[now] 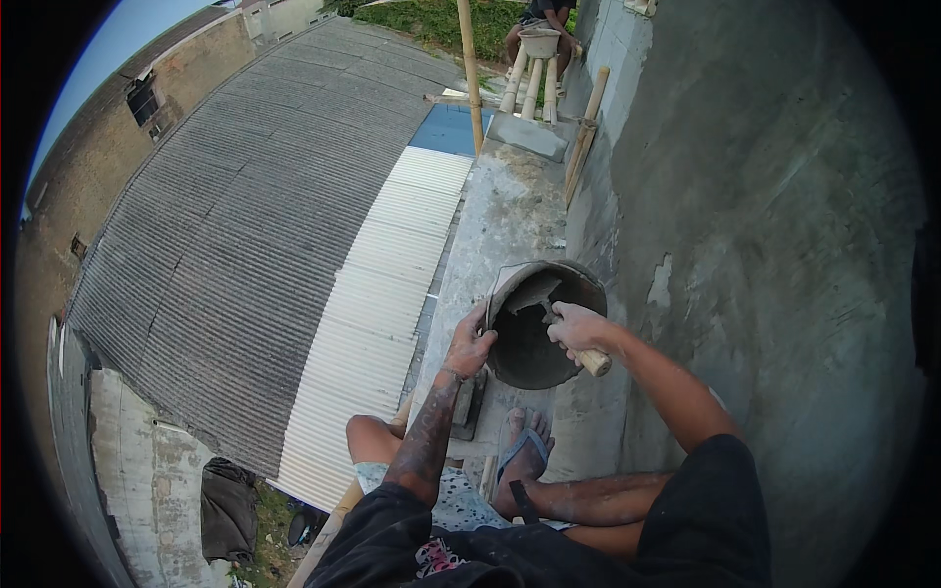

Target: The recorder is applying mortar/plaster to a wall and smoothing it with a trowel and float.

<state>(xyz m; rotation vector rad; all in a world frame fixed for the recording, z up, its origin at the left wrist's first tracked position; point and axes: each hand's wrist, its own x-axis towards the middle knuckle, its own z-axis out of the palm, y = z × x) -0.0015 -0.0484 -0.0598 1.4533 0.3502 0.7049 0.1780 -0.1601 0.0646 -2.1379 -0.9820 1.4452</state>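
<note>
A round, mortar-crusted bucket (529,370) is tilted in front of me over the narrow ledge. At its left rim, my left hand (472,343) is closed, thumb on the near side. My right hand (580,329) is wrapped round the wooden handle of a trowel (535,292), whose grey blade points into the bucket. Dark grey residue coats the bucket's inside; how much mortar lies in the bottom is hard to tell. Beneath my left forearm lies a dark, flat, block-like object (470,410), partly hidden.
Grey plastered wall (765,225) rises on my right. The concrete ledge (510,211) drops off on the left above corrugated roofs (382,235). Ahead stand a bamboo pole (470,73), a leaning wooden strip (586,137) and a co-worker (549,14) behind another bucket (539,42).
</note>
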